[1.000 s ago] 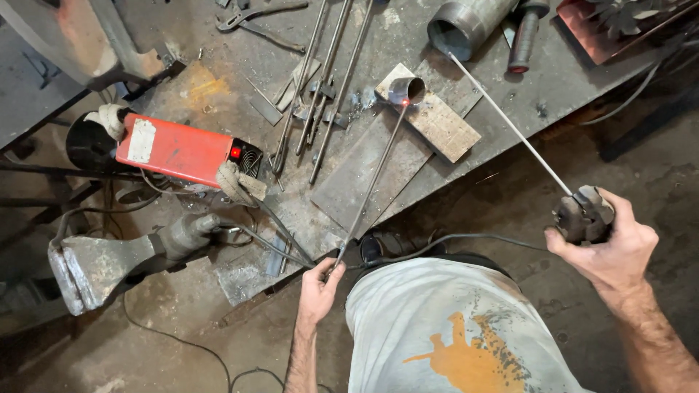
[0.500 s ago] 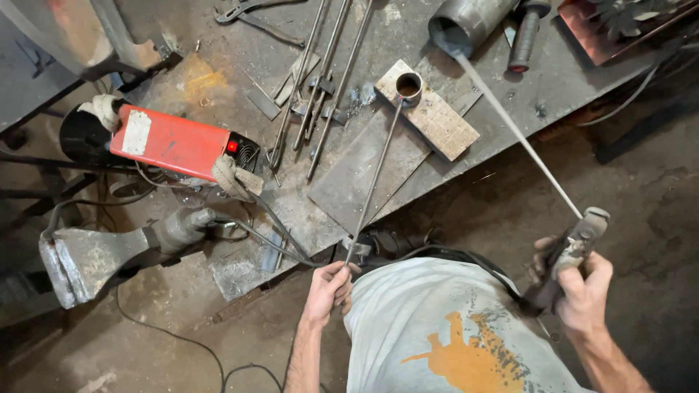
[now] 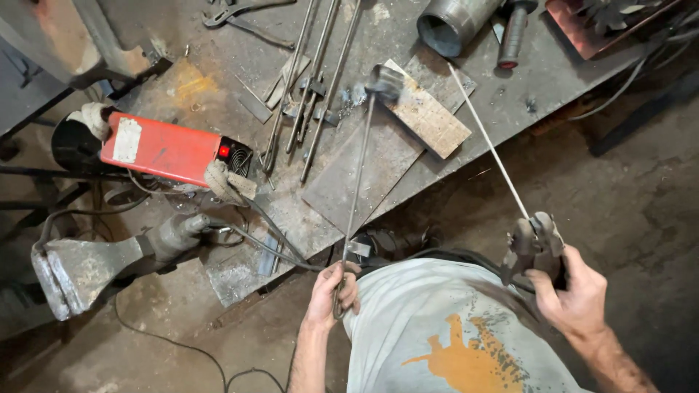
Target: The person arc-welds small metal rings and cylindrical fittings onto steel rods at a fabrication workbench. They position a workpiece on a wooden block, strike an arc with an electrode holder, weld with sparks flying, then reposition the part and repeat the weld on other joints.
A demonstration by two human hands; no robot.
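Observation:
My left hand (image 3: 332,290) grips the near end of a long thin steel rod (image 3: 357,189) at the bench's front edge. The rod runs up to a short metal ring (image 3: 384,77) resting on a flat rectangular plate (image 3: 429,116). My right hand (image 3: 575,295) holds a dark electrode holder (image 3: 535,244) off the bench to the right. A pale welding electrode (image 3: 486,142) sticks out of it, slanting up-left toward the plate, its tip near a steel pipe.
A red welding machine (image 3: 164,149) sits at the left of the steel bench (image 3: 510,87), cables trailing from it. Several loose rods (image 3: 313,80) lie beside a grey sheet (image 3: 364,171). A steel pipe (image 3: 455,22) and a black handle (image 3: 512,33) lie at the back. A heavy metal block (image 3: 87,266) stands lower left.
My right hand with the electrode holder has dropped and drawn closer to my body, then turned so the electrode points at the plate. My left hand keeps its hold on the rod.

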